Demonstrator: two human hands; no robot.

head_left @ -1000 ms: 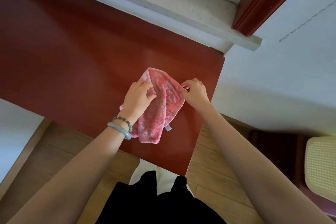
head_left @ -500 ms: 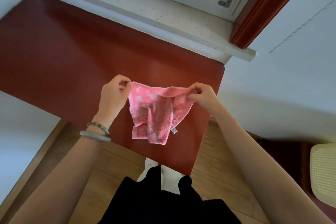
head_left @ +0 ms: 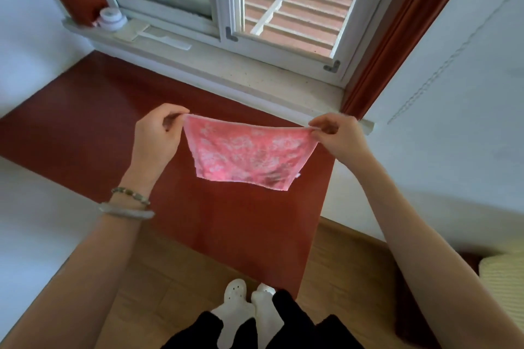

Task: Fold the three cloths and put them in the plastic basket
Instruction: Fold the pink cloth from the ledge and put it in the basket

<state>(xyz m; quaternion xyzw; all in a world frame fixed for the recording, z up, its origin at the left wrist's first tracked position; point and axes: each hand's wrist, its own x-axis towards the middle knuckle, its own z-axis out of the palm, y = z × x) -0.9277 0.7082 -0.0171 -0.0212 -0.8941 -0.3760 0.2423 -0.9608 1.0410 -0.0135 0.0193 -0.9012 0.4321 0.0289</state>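
The left hand (head_left: 154,133) pinched one top corner of the pink cloth (head_left: 249,153), held up over the red surface (head_left: 85,122). The cloth hung taut between both hands, its long axis running straight from one hand to the other and its lower edge dangling free below them. The right hand (head_left: 337,136) pinched the opposite corner, about level. Neither looked nearer, so the fold would likely bring corner to corner.

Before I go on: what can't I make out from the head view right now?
- The basket: head view, cut off by the right edge; its inside is unseen.
- The other two cloths: outside the head view.
- The pink cloth: lower edge blurred; whether it touches the table is unclear.
- A round thing on the windowsill: blurred and too small to identify.
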